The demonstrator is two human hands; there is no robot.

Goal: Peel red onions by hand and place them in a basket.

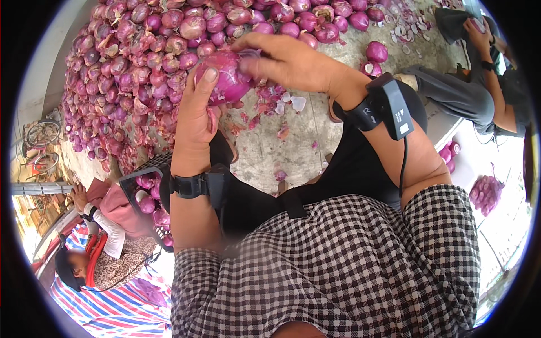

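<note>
A grey, stained concrete floor (253,155) carries a broad heap of red-purple onions (141,62); near its edge lie two loose onions (377,52), scattered skins (265,104) and pale-and-purple scraps (406,28)

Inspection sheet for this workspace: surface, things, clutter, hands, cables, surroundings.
Surface: grey floor.
Things: one purple-red onion in hand; large onion pile ahead and left.
Clutter: peel scraps on the floor.
Hands: left hand holds the onion; right hand against it, fingers blurred, grip unclear.
Cables: black cable from the right wrist device.
Surroundings: crate with onions at left; one person left, another person right.
</note>
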